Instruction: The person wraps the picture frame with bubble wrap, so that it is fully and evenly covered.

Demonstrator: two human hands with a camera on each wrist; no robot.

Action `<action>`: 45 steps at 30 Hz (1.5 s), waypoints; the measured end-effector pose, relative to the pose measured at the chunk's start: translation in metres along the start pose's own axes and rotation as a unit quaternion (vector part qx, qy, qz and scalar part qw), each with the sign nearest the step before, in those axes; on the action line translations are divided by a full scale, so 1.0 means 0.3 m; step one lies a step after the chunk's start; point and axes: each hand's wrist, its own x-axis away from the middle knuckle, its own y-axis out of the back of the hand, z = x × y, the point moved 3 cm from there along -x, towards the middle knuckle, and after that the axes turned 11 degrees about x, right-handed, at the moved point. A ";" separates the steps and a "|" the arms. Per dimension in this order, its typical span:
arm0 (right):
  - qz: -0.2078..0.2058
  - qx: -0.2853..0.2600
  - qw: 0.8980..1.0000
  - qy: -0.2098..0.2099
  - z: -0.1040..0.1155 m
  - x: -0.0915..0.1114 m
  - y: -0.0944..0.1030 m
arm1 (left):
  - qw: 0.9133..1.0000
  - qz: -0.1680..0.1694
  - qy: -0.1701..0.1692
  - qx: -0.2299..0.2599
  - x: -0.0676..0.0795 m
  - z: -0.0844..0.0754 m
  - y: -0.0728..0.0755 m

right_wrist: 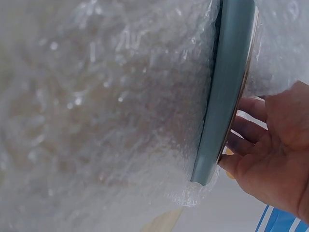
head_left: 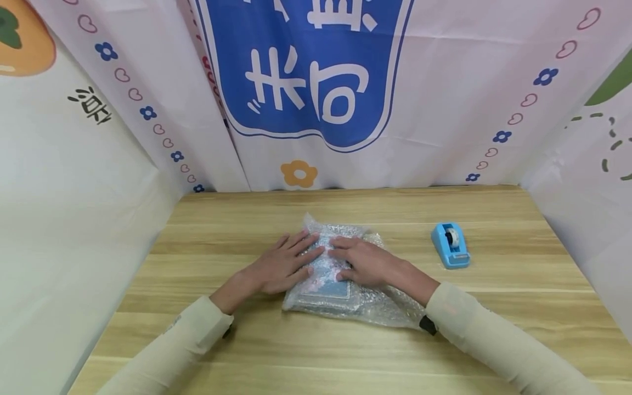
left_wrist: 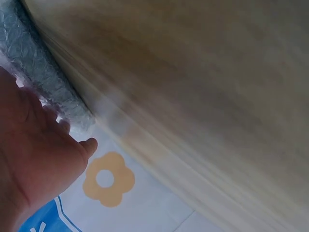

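A flat blue book-like item [head_left: 333, 288] with a pinkish pattern lies on the table, with clear bubble wrap [head_left: 377, 308] around it. My left hand [head_left: 282, 267] rests on the left part of the wrapped item, fingers spread and extended. From the other side, my right hand [head_left: 371, 264] lays its fingers on top, close to the left fingertips. In the right wrist view, a smooth blue-green edge [right_wrist: 226, 92] of the item shows beside the fingers, and loose bubble wrap [right_wrist: 106, 111] spreads away from it. The left wrist view shows wrap [left_wrist: 46, 70] covering the other edge.
A light blue tape dispenser [head_left: 449, 253] with a roll of tape stands on the wooden table [head_left: 237, 351], right of the wrapped item. Printed white cloth [head_left: 434, 109] hangs behind the table's back edge, and more white sheeting stands at both sides.
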 end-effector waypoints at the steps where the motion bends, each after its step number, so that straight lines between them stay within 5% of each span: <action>1: -0.001 0.001 1.000 0.000 -0.001 0.001 0.000 | 1.000 -0.001 0.001 -0.001 -0.001 0.001 -0.001; 15: -0.031 -0.032 0.999 -0.002 -0.024 0.026 0.009 | 1.000 -0.005 0.014 -0.011 -0.013 0.003 0.005; 23: -0.085 -0.070 0.991 -0.072 -0.092 0.186 0.068 | 1.000 -0.002 0.018 -0.006 -0.016 -0.007 0.017; 29: -0.094 -0.134 0.974 -0.158 -0.141 0.333 0.059 | 1.000 -0.007 0.014 0.005 -0.009 -0.013 0.022; 41: -0.022 -0.264 0.933 -0.242 -0.169 0.499 0.006 | 1.000 -0.012 0.006 0.010 -0.017 -0.014 0.019; 45: -0.013 -0.328 0.906 -0.267 -0.174 0.521 -0.004 | 1.000 -0.015 0.001 0.006 -0.021 -0.013 0.020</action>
